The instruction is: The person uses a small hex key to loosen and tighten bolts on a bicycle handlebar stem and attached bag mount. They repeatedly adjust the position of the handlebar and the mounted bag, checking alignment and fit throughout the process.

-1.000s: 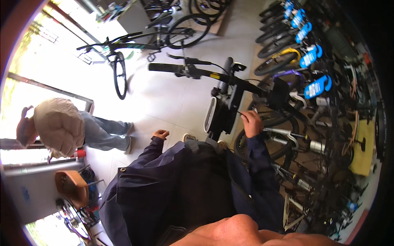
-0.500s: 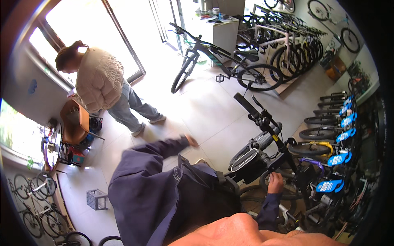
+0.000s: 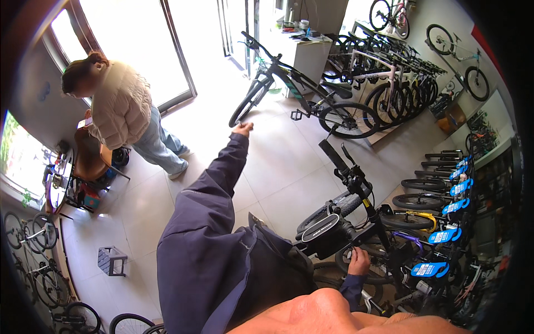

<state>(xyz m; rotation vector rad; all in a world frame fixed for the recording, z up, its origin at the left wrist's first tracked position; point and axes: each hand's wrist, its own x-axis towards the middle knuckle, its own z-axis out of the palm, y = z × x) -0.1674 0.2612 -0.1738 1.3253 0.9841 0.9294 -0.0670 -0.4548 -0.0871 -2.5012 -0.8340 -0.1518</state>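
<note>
Stretched out ahead of me over the floor, my left hand (image 3: 242,129) has its fingers curled, with a small dark thing at the fingertips that I cannot make out. My right hand (image 3: 359,261) is low beside a black bicycle (image 3: 367,195), its fingers pinched together near the frame; what they hold is too small to name. On that bicycle sits a black bag (image 3: 321,229) with a white oval outline, just ahead of my right hand. The bicycle's handlebar grip (image 3: 334,155) points away from me.
A person in a cream puffer jacket (image 3: 119,106) stands at the left by a brown chair (image 3: 92,158). A dark mountain bike (image 3: 300,89) stands ahead near a white counter (image 3: 306,58). Rows of bicycles (image 3: 425,200) line the right. A grey stool (image 3: 112,261) is at the left.
My left arm has swung forward and up from near my body to full stretch. The right hand stays beside the bicycle. The person in the cream jacket stands further left in view.
</note>
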